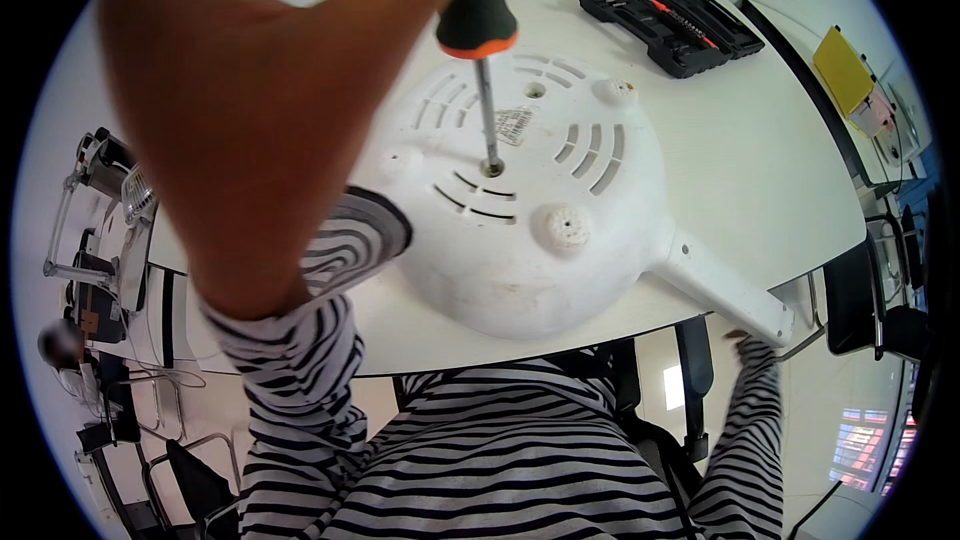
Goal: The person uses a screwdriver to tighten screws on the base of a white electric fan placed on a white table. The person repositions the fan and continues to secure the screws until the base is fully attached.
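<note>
My left hand [270, 90] looms large in the upper left, gripping a screwdriver [478, 15] with a dark green and orange handle; some of its fingers run past the top edge. The shaft points down, with its tip in a recessed screw hole of a white round plastic appliance [530, 290]. That appliance lies underside up, showing vent slots, knobby feet, a small label and a long handle [725, 285] toward the lower right. By the handle's outer end is my right hand [742, 336], mostly hidden, so its fingers cannot be made out.
An opened black tool case [690, 45] with a red-orange tool and small bits lies at the back right of the white table [770, 170]. A yellow board [843, 70] stands beyond. Black chairs [865, 295] are at the right, and another person [70, 355] sits far left.
</note>
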Demonstrator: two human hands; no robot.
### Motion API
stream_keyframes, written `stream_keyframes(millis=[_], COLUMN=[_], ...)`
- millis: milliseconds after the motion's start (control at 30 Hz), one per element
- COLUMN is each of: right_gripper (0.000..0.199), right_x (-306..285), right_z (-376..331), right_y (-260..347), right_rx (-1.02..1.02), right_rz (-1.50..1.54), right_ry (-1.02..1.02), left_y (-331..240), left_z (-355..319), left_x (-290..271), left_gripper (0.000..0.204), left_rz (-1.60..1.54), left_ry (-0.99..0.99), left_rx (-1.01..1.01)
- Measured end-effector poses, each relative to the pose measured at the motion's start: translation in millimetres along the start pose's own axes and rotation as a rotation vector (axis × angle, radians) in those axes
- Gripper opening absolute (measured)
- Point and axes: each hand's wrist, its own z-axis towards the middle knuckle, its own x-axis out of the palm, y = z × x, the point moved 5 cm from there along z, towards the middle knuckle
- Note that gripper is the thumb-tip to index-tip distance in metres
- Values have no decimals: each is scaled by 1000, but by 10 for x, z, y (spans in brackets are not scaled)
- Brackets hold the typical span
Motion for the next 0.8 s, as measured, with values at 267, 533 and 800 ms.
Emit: stream_keyframes(millis=[267, 533, 800], right_gripper=[24, 36, 26], right_x=[-1986, -2077, -1673], right_z=[-628, -2655, -2833], right_y=[3764, 5966, 6441], right_rx=[-838, -1712, -1780], right_rz=[241, 717, 1224], right_ry=[-390, 26, 717], left_y=[-171, -94, 42], left_z=[120, 176, 193], left_x=[44, 104, -3], left_gripper=[49, 51, 53], left_rz=[-289, -521, -560], left_ry=[-77, -35, 105], left_rx=[-20, 101, -45])
